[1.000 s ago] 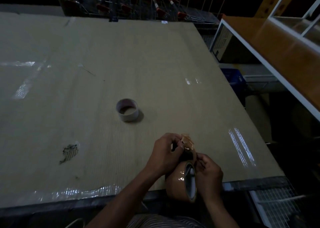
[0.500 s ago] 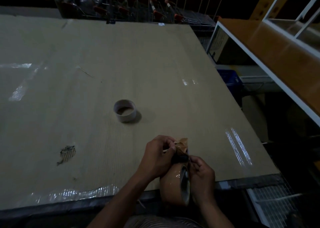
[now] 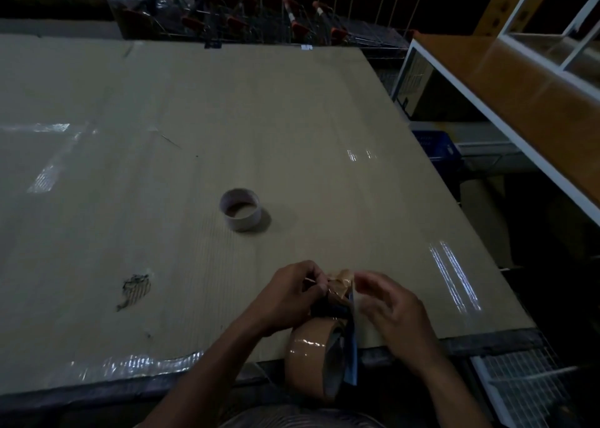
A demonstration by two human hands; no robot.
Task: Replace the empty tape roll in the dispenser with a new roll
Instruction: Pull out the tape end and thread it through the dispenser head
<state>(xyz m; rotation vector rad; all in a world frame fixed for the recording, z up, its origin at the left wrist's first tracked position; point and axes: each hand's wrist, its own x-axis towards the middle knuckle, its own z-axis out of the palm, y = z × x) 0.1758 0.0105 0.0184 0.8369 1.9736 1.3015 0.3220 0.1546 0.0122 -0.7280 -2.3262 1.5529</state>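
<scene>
Left hand [image 3: 289, 294] pinches the crinkled tape end on the dispenser [image 3: 337, 307] at the cardboard table's [image 3: 227, 119] near edge. Right hand [image 3: 393, 310] is blurry, fingers loosely spread beside it. Brown tape roll [image 3: 311, 353] hangs below. Empty roll [image 3: 241, 209] lies farther back.

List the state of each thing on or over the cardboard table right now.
Empty roll: bare core, lying flat on the cardboard table, untouched.
New brown roll: full, on edge in the dispenser, at the table's near edge.
Tape end: peeled up, crumpled.
Left hand: pinching the tape end.
Right hand: open, blurred, beside the dispenser.
</scene>
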